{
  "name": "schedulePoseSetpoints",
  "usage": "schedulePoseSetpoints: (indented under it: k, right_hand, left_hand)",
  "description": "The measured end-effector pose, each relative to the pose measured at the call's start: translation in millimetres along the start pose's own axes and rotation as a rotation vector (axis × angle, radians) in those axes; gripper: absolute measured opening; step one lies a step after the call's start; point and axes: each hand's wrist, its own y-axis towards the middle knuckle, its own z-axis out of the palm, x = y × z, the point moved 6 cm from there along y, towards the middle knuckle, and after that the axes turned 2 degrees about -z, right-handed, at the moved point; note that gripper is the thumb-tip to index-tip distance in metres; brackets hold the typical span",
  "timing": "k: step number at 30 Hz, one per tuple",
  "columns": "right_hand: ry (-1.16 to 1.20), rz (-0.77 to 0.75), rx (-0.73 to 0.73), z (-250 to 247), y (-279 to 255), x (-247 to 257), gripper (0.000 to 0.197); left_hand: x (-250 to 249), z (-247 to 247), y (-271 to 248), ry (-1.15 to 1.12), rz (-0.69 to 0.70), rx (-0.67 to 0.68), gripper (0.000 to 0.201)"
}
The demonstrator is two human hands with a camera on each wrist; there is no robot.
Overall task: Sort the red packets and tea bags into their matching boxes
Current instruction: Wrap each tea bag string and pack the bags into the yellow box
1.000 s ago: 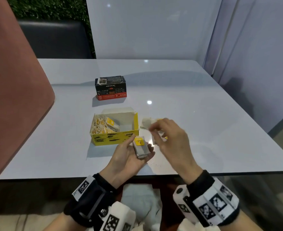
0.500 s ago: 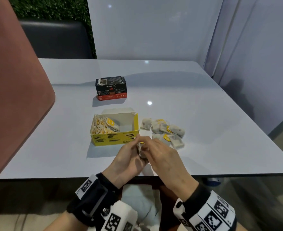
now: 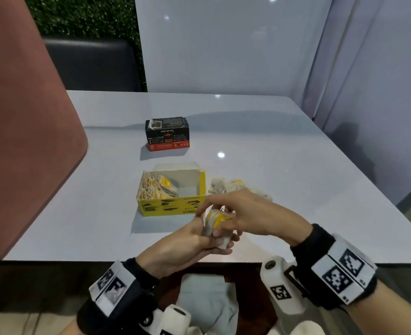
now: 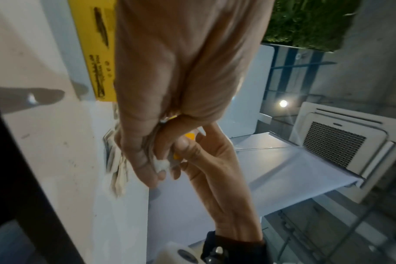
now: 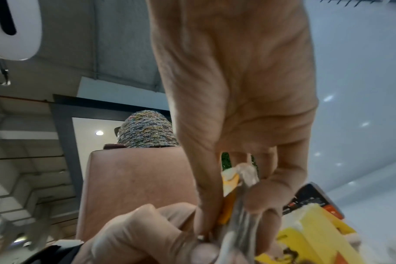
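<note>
A small stack of tea bags with yellow tags sits between both hands near the table's front edge. My left hand holds the stack from below, fingers curled round it. My right hand grips it from above, thumb and fingers pinching the stack. Just behind them stands the open yellow box, with several tea bags packed in its left half. More loose tea bags lie right of the box, partly hidden by my right hand. The black and red box stands shut further back.
A brown padded seat back rises along the table's left side. A pale wall panel and a dark seat stand behind the table. The table's front edge runs just under my wrists.
My right hand left the loose pile, came down to the left hand, and now grips the stack of tea bags together with it. The stack has lifted slightly toward the yellow box.
</note>
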Motion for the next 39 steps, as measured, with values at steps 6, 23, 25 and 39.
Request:
schedulePoseSetpoints:
  k: [6, 23, 25, 39]
  right_hand:
    - [-0.175, -0.129, -0.241, -39, 45, 29, 0.03]
    - [-0.69, -0.119, 0.397, 20, 131, -12, 0.038]
    - [-0.64, -0.112, 0.376, 26, 130, -14, 0.029]
    - [-0.175, -0.012, 0.152, 1, 129, -19, 0.014]
  left_hand:
    - [-53, -66, -27, 0.339, 0.132, -0.466, 0.109]
    - [-42, -158, -31, 1.064, -0.149, -0.604, 0.068]
    - [-42, -156, -31, 1.069, -0.144, -0.624, 0.066]
    - [-36, -157, -33, 1.024, -0.111, -0.65, 0.058]
